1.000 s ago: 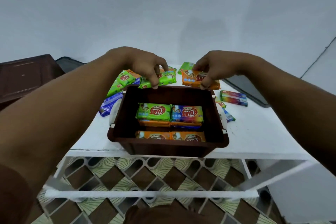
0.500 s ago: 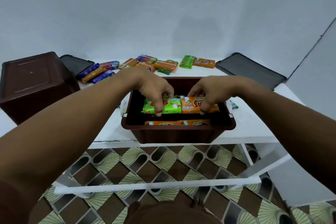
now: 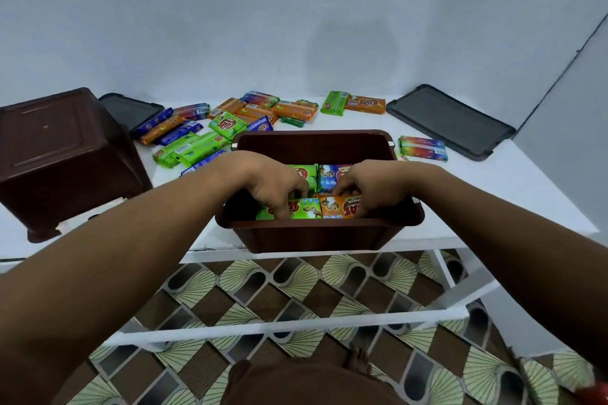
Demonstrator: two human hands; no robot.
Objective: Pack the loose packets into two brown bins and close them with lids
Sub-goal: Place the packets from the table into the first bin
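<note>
An open brown bin (image 3: pixel 316 237) stands at the front edge of the white table (image 3: pixel 500 194). Both my hands are inside it. My left hand (image 3: pixel 273 187) grips a green packet (image 3: pixel 304 209) and my right hand (image 3: pixel 371 189) grips an orange packet (image 3: pixel 339 207), side by side in the bin's near row. Behind them lie another green packet (image 3: pixel 307 173) and a blue one (image 3: pixel 330 176). Several loose packets (image 3: pixel 263 112) are scattered behind the bin. A second brown bin (image 3: pixel 62 158) sits upside down at the left.
Two dark lids lie flat on the table: one at the back right (image 3: pixel 450 122), one behind the overturned bin (image 3: pixel 131 108). A rainbow packet (image 3: pixel 422 148) lies right of the open bin. A white wall runs behind; patterned floor tiles (image 3: pixel 296 289) show below.
My hands carried the green and orange packets from behind the bin, over its rim, and down into its near row. My view shifted up and back, so more of the table shows.
</note>
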